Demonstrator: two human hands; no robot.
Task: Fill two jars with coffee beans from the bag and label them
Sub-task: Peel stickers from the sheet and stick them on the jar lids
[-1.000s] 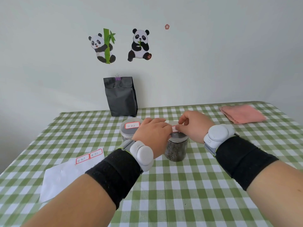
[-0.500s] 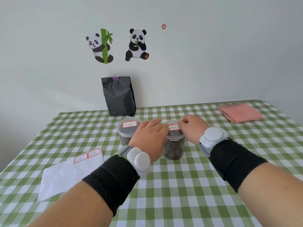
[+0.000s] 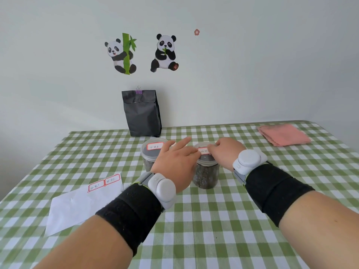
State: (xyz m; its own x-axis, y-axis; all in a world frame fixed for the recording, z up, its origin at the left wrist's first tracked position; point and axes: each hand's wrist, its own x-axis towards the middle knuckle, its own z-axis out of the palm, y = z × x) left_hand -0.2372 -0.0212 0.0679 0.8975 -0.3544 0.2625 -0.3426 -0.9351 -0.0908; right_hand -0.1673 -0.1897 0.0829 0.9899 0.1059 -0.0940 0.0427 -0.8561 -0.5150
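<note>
Because a sticker only goes on straight if the lid under it cannot turn, I have my left hand [image 3: 174, 162] laid against the left side of the nearer jar [image 3: 206, 176]. Its fingers are loose and stretched out. It steadies the jar without grasping it.

My right hand [image 3: 226, 151] does the fine work. Its fingers are curled, with the tips down on the right end of the label [image 3: 203, 151], which lies across the lid. The thumb is hidden, so I judge rather than see that I am pinching that end to line it up before smoothing it flat.

Both jars stand around the middle of the table [image 3: 194, 230], a little toward the far edge, and dark beans show through their clear walls. The farther jar [image 3: 149, 160], just left of my left hand, already carries its own sticker [image 3: 154, 146] on the lid. By my reckoning, this label is the last step.

At the far edge the bag [image 3: 141, 115] stands upright against the wall. Its top is folded and held by a clip [image 3: 138, 92], which I take to mean the pouring is done.

Toward the left edge lies the backing sheet [image 3: 81, 202], close enough to peel from, with two spare stickers [image 3: 104, 183] on its upper edge. A folded pink cloth [image 3: 283, 135] sits by the far right corner, out of the way but handy for spills.
</note>
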